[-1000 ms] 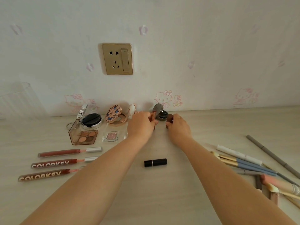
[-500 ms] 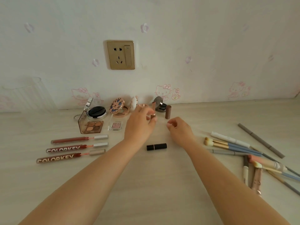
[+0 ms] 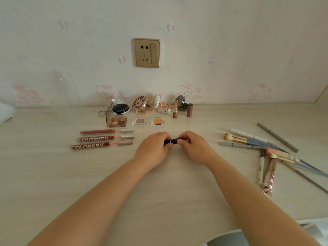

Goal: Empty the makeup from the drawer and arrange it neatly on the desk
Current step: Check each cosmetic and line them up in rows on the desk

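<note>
While lying flat, black lipstick sits pinched between hands

Along the wall, behind everything: open compacts, then two upright lipsticks to their right. Before those, three small palettes. Left: three lip-gloss tubes stacked front to back. Right: brushes and pencils scattered on the desk.

On the wall ahead of us we see a gold-coloured socket plate with a switch beside its outlets. Pale pink cat cartoons and small flower prints dot the wallpaper. At far left we make out a clear ribbed glass cup, standing upright.
</note>
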